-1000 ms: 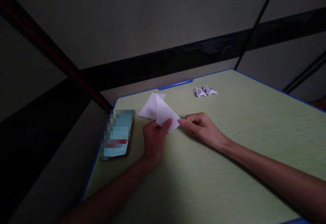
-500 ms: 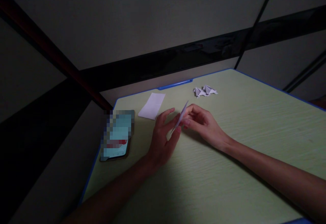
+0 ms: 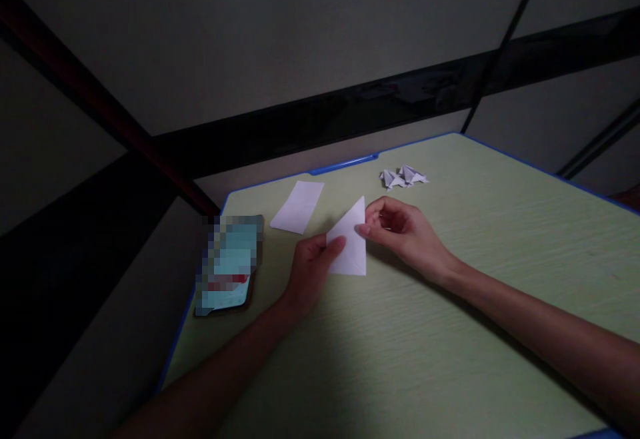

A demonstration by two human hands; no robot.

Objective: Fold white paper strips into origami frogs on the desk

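Note:
A white paper folded into a triangle [image 3: 351,242] is held just above the light green table [image 3: 450,306]. My left hand [image 3: 313,269] pinches its left edge, thumb on top. At the triangle's right edge, my right hand [image 3: 403,229] grips it with curled fingers. Both hands are closed on the same paper.
A flat white rectangular slip of paper [image 3: 298,206] lies behind the hands. Small folded paper figures [image 3: 403,177] sit near the far edge. A phone [image 3: 227,264] with a lit screen rests at the table's left, blue-trimmed edge. The room around is dark.
The paper was flipped over: from a wider folded shape lying left, through an edge-on position, to a triangle facing me between both hands. The slip behind is now uncovered.

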